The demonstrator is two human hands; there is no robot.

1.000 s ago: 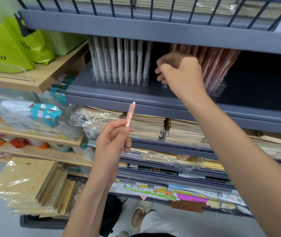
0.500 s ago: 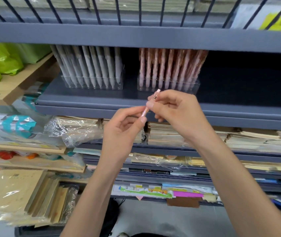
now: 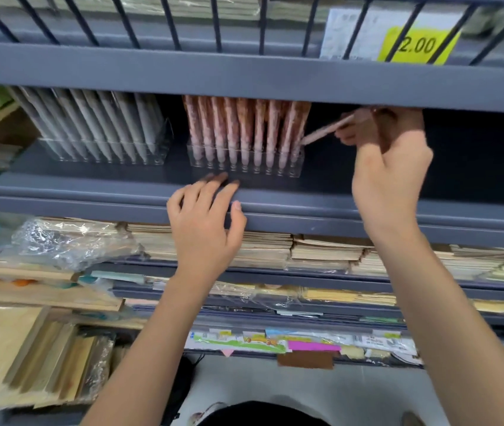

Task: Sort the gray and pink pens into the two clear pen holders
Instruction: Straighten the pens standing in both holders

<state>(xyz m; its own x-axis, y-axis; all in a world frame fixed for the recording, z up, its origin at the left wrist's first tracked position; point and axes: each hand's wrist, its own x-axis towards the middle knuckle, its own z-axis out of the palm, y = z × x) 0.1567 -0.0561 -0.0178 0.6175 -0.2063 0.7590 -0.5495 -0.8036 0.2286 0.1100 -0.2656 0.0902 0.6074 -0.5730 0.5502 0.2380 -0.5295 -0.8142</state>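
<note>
Two clear pen holders stand on a grey shelf. The left holder (image 3: 103, 152) is filled with several gray pens (image 3: 112, 124). The right holder (image 3: 244, 162) carries several pink pens (image 3: 244, 127). My right hand (image 3: 388, 167) pinches one pink pen (image 3: 326, 130) and holds it slanted, its tip at the right end of the pink holder. My left hand (image 3: 207, 219) rests on the shelf's front edge just before the pink holder, fingers spread and holding nothing.
The grey shelf (image 3: 91, 192) has a low upper shelf (image 3: 244, 78) with a wire rail close above the pens. A yellow price tag (image 3: 418, 46) hangs top right. Stacks of notebooks (image 3: 321, 250) fill the shelves below. Wooden shelves (image 3: 45, 290) with wrapped goods stand at left.
The pink pen has passed from my left hand to my right, which has carried it up to the pink holder's right end. My left hand has let go and settled on the shelf edge.
</note>
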